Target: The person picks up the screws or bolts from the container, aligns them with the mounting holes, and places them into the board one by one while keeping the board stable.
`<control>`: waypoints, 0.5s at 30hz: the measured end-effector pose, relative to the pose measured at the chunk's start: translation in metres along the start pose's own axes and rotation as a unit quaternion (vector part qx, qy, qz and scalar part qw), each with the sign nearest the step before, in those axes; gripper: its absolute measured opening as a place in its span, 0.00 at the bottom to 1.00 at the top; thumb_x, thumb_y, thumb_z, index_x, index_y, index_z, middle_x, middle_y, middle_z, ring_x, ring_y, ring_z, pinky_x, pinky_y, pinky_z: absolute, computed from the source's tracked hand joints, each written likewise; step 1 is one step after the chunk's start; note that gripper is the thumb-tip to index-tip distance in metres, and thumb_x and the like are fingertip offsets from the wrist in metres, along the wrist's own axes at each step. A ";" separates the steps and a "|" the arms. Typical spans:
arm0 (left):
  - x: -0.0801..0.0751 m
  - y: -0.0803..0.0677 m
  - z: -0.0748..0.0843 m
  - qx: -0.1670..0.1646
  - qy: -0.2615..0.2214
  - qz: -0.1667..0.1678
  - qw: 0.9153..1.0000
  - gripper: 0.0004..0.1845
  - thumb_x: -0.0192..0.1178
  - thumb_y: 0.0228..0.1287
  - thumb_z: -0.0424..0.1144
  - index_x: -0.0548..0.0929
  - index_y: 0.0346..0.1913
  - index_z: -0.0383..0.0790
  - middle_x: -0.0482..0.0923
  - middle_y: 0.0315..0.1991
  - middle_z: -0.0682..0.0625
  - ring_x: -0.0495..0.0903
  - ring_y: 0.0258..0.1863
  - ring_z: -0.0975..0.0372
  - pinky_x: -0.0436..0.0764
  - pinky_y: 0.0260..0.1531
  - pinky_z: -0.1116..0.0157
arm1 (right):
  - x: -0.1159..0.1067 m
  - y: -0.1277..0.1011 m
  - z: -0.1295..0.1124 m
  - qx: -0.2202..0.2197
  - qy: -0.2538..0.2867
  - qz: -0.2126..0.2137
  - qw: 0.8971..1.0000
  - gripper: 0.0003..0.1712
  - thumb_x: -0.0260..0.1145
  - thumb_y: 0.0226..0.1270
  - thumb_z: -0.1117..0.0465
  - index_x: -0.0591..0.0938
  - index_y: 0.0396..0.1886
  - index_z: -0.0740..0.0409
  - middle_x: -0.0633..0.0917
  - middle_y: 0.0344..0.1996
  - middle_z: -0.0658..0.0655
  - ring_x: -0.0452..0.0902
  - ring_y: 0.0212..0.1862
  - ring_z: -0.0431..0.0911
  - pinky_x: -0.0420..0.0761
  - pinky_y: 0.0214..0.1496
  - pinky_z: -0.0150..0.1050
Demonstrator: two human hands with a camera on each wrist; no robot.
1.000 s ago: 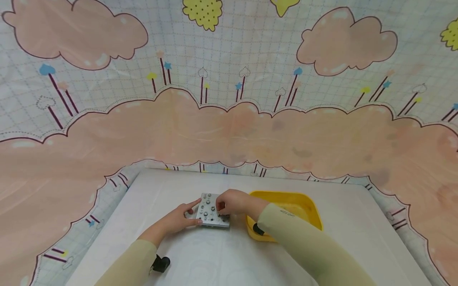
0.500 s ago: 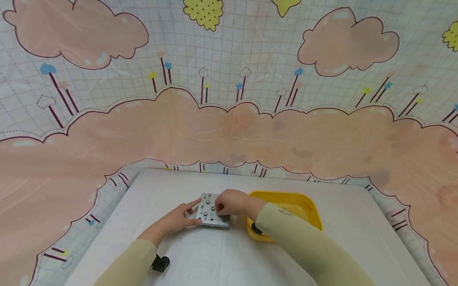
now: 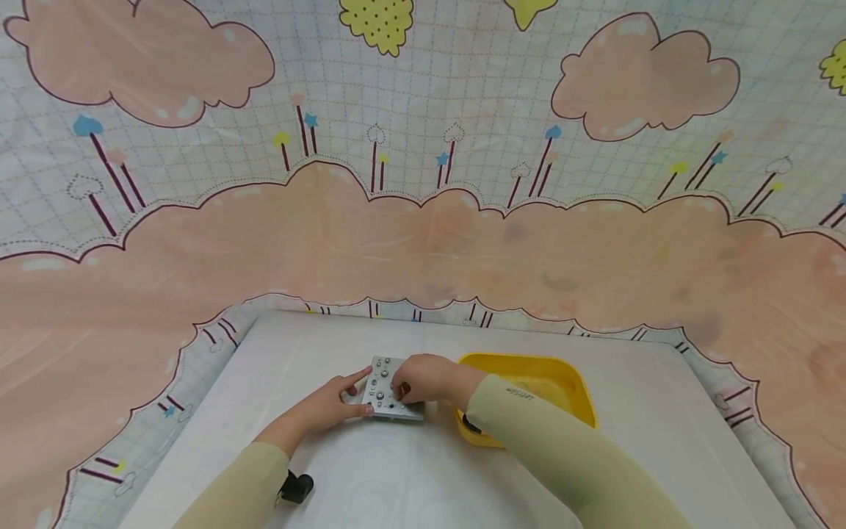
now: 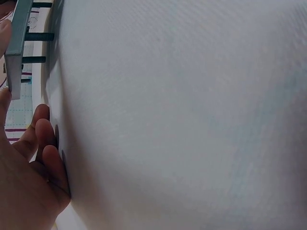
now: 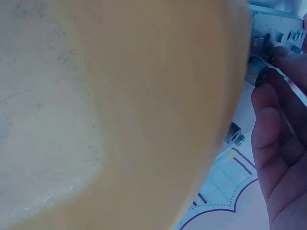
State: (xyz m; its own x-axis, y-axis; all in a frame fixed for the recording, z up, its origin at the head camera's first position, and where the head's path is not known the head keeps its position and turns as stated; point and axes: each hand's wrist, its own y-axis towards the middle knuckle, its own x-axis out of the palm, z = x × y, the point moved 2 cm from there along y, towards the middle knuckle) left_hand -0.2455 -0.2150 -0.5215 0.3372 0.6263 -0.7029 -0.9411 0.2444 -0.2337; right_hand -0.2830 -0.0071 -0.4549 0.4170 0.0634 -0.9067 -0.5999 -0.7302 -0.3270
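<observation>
A silver metal plate [image 3: 381, 404] studded with bolts and nuts is on the white table. My left hand [image 3: 324, 405] grips its left side, thumb and index finger at two corners. Threaded bolt ends [image 4: 39, 36] stick out from the underside of the plate in the left wrist view. Over the plate's right half, my right hand [image 3: 432, 376] has curled fingers and hides part of the top. In the right wrist view, its thumb and index finger pinch at a small round metal fastener [image 5: 257, 73] by the plate; its exact kind I cannot tell.
A yellow tray [image 3: 573, 375] stands right of the plate, under my right forearm; its wall fills much of the right wrist view. A patterned cloth [image 3: 423, 250] hangs behind the white table [image 3: 317, 342]. Black wrist cameras [image 3: 297, 487] sit at both sleeves.
My right hand has shifted slightly left and toward me over the plate, its fingers still curled. The left hand and the plate have stayed put.
</observation>
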 end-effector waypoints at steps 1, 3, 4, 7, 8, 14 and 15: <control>0.000 0.000 0.000 0.002 0.003 0.000 1.000 0.47 0.71 0.55 0.59 0.62 0.77 0.55 0.71 0.51 0.46 0.69 0.41 0.57 0.69 0.44 0.55 | 0.000 0.000 0.000 0.000 0.001 0.000 1.000 0.06 0.70 0.67 0.57 0.88 0.41 0.42 0.81 0.31 0.40 0.73 0.38 0.39 0.75 0.51 0.33; -0.001 0.001 -0.001 0.001 0.003 -0.001 1.000 0.47 0.71 0.56 0.58 0.62 0.77 0.56 0.71 0.51 0.46 0.69 0.41 0.57 0.69 0.44 0.55 | 0.000 0.000 0.000 0.001 0.005 0.000 1.000 0.06 0.70 0.67 0.57 0.88 0.42 0.43 0.81 0.32 0.40 0.73 0.38 0.39 0.75 0.51 0.33; -0.001 0.001 -0.001 0.003 0.004 -0.002 1.000 0.47 0.71 0.56 0.58 0.62 0.77 0.56 0.71 0.51 0.46 0.69 0.41 0.57 0.69 0.44 0.55 | 0.000 0.000 0.000 0.002 0.007 0.001 1.000 0.06 0.70 0.67 0.57 0.88 0.42 0.43 0.81 0.32 0.40 0.73 0.38 0.39 0.75 0.51 0.33; -0.002 -0.001 -0.002 0.004 0.001 -0.002 1.000 0.47 0.71 0.56 0.57 0.62 0.77 0.55 0.71 0.51 0.46 0.69 0.40 0.57 0.70 0.43 0.55 | 0.000 0.000 0.001 0.005 0.014 0.007 1.000 0.07 0.70 0.67 0.56 0.87 0.44 0.42 0.80 0.32 0.40 0.73 0.38 0.39 0.75 0.50 0.33; -0.002 -0.001 -0.002 0.004 -0.001 -0.002 1.000 0.47 0.71 0.56 0.57 0.62 0.77 0.55 0.71 0.51 0.46 0.69 0.40 0.57 0.70 0.43 0.55 | -0.001 0.000 0.002 0.009 0.018 0.011 1.000 0.07 0.70 0.67 0.55 0.87 0.44 0.42 0.80 0.32 0.40 0.73 0.38 0.39 0.75 0.48 0.33; -0.001 -0.007 -0.008 -0.015 -0.038 0.011 0.999 0.48 0.68 0.59 0.59 0.58 0.78 0.52 0.71 0.53 0.46 0.71 0.43 0.56 0.73 0.41 0.57 | -0.011 -0.019 0.007 0.044 0.090 0.081 0.992 0.13 0.69 0.68 0.50 0.85 0.50 0.45 0.81 0.34 0.41 0.74 0.37 0.39 0.75 0.42 0.32; -0.002 -0.009 -0.008 -0.020 -0.047 0.019 0.999 0.47 0.67 0.60 0.59 0.58 0.78 0.51 0.72 0.54 0.46 0.71 0.44 0.56 0.73 0.41 0.57 | -0.013 -0.026 0.008 0.048 0.107 0.100 0.988 0.15 0.68 0.68 0.50 0.84 0.52 0.46 0.81 0.36 0.42 0.74 0.38 0.39 0.76 0.43 0.33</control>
